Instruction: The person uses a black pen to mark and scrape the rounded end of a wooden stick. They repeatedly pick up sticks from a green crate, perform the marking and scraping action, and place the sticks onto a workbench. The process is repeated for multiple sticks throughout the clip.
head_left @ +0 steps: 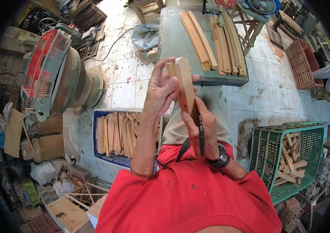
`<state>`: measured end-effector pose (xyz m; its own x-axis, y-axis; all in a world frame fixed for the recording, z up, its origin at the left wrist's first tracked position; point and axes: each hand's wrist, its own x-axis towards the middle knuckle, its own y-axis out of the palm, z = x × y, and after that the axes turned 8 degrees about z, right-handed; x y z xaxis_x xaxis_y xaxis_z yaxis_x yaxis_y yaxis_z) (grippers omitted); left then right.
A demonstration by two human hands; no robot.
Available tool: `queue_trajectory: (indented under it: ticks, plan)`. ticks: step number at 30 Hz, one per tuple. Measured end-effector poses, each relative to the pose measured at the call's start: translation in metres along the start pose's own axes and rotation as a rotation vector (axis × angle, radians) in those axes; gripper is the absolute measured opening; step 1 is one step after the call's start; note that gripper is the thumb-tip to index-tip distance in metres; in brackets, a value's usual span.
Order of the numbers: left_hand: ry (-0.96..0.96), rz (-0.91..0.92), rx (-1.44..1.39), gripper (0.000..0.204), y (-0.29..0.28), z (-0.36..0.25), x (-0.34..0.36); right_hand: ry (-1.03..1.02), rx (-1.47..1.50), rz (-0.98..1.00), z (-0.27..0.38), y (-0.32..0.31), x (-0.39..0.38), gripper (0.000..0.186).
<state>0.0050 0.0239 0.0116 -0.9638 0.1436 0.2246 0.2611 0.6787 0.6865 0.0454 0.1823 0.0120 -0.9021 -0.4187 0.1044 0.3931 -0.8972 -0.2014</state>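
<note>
Between my hands is a pale wooden slat (187,83) with a rounded upper end and small dark holes low on its side; it may be more than one piece. My left hand (160,92) grips its upper part, thumb on the near face and fingers around the far end. Lower down, my right hand (207,126) is closed round the slat. A black pen (201,136) is also held in the right hand, lying along the wood. The slat's lower end is partly hidden by the right hand.
Ahead stands a green-grey worktable (172,39) bearing several long wooden slats (227,46). A blue crate (114,158) of wooden strips is at left, a green crate (258,155) with wood pieces at right. A round machine (71,77) with a red basket (38,70) stands far left.
</note>
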Motion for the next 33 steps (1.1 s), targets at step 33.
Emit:
queue_trajectory:
  ticks: [33]
  plan:
    - [0.032, -0.029, 0.373, 0.050, -0.035, 0.006, -0.008, 0.116, 0.270, 0.054, -0.051, 0.016, -0.006, 0.039]
